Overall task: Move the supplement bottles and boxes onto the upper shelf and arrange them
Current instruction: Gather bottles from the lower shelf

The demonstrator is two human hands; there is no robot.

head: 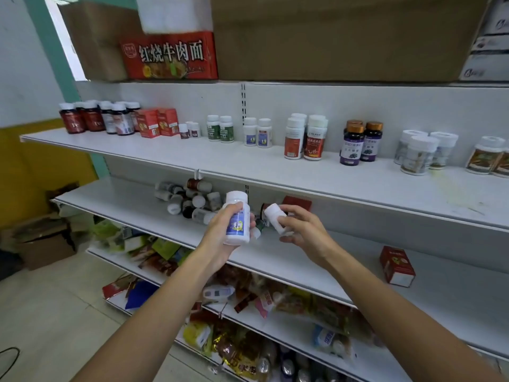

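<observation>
My left hand (220, 230) grips an upright white bottle with a blue label (237, 216) in front of the middle shelf (344, 266). My right hand (300, 230) holds a second white bottle (275, 216), tilted with its cap up-left. Behind the hands a heap of bottles (187, 201) lies on the middle shelf, with a red box (297, 203) partly hidden behind my right hand. Another red box (396, 266) stands further right on that shelf. The upper shelf (275, 164) carries rows of upright bottles and two red boxes (158, 122).
Large cardboard cartons and a red noodle carton (168, 56) sit on top above the upper shelf. The lower shelves (248, 312) hold jumbled snack packets. Cardboard boxes (41, 244) lie on the floor at left. A bare stretch of upper shelf (413, 194) lies at right front.
</observation>
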